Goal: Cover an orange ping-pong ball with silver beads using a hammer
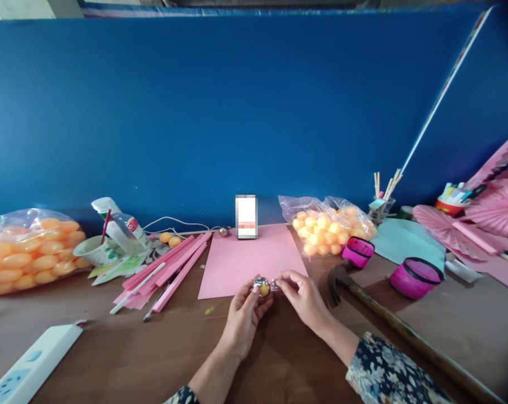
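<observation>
My left hand holds a small round ball, shiny silver with a yellow part, between thumb and fingers. Just to its right, my right hand pinches a tiny silvery piece close to the ball's side. Whether the piece touches the ball cannot be made out. Both hands are over the near edge of a pink sheet that lies on the brown table. At the sheet's far edge stands an upright phone-like object with a blurred screen, and a small silver ball sits left of it.
Pink strips, a cup, a plastic bottle and a bag of orange balls lie left. A power strip is near left. Right are another ball bag, a long-handled hammer, magenta bands and pink fans.
</observation>
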Available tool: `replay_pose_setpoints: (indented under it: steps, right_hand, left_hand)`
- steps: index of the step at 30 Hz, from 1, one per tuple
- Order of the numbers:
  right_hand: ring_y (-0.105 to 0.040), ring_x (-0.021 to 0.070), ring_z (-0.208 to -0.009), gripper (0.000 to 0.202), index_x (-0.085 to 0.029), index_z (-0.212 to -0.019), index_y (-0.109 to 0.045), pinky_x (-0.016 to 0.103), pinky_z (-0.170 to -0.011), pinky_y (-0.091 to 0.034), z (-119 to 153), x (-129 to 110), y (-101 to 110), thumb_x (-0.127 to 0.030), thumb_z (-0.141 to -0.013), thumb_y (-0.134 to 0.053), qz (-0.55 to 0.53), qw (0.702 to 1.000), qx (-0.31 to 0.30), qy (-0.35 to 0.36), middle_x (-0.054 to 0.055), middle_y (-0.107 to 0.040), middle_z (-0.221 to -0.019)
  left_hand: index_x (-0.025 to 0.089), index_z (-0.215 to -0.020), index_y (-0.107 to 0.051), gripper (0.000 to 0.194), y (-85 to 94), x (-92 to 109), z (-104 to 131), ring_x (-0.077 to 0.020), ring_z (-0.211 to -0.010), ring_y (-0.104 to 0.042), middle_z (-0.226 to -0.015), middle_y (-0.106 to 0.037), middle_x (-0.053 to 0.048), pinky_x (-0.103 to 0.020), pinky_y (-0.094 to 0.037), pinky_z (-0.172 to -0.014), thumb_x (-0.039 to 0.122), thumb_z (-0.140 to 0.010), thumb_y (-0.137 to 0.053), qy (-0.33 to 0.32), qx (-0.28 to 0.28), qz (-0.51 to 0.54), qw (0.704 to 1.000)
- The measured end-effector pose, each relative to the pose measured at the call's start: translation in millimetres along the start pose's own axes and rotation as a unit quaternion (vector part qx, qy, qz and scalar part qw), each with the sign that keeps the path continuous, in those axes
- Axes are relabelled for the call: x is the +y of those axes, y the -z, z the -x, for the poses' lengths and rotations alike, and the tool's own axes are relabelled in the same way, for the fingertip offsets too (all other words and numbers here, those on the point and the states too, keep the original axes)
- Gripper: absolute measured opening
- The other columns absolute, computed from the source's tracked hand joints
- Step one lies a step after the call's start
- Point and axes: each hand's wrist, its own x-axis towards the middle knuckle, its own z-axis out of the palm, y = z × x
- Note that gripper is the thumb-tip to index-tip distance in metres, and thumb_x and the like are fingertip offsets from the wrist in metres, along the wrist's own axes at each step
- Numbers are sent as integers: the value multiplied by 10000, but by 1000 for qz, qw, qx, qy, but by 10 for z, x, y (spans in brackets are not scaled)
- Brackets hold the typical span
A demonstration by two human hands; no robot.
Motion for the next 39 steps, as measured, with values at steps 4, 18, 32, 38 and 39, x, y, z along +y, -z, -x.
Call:
replay_pose_setpoints:
  steps: [4, 18, 32, 38, 39]
  right_hand:
    - [-616, 170, -774, 153, -185, -864, -591, 269, -721, -491, 15, -33, -17, -288, -844, -481, -9, 1000, -6, 9, 40, -656, -844]
    - [-575, 146, -768, 81, -186, -787, -587, 246, -734, -447, 83, -142, -107, -244, -813, -537, -97, 995, -9, -18, 4, -612, -788]
    - [-545, 149, -762, 118, -172, -755, -611, 265, -741, -421, 78, -48, -137, -288, -749, -633, -229, 967, -38, -107, 6, -617, -766]
    - [-544, 153, -767, 144, -169, -769, -602, 276, -744, -420, 78, -18, -150, -311, -758, -625, -232, 966, -44, -110, 16, -622, -786]
    - [-543, 154, -771, 148, -170, -771, -600, 277, -748, -419, 79, -20, -151, -316, -762, -621, -231, 966, -45, -110, 17, -623, -791]
  left_hand:
    - [167, -1083, -566, 335, -15, 9, 11, -180, -867, -638, -992, -662, -91, -309, -486, -806, 238, -759, -613, 0, -8, -6, 1000]
    - [182, -1112, -550, 349, -25, 6, 26, -200, -996, -594, -1080, -631, -75, -368, -443, -925, 216, -768, -605, -23, -13, -22, 999]
    - [183, -1165, -529, 412, -3, -26, 26, -219, -1055, -559, -1086, -630, -77, -394, -401, -973, 222, -762, -611, -29, -23, -46, 998]
    - [172, -1182, -509, 430, -8, -23, 17, -227, -1054, -561, -1096, -625, -87, -406, -395, -977, 218, -766, -607, -31, -26, -56, 998]
    - [170, -1181, -509, 431, -10, -20, 17, -227, -1054, -561, -1094, -627, -88, -405, -397, -975, 218, -764, -608, -31, -25, -55, 998]
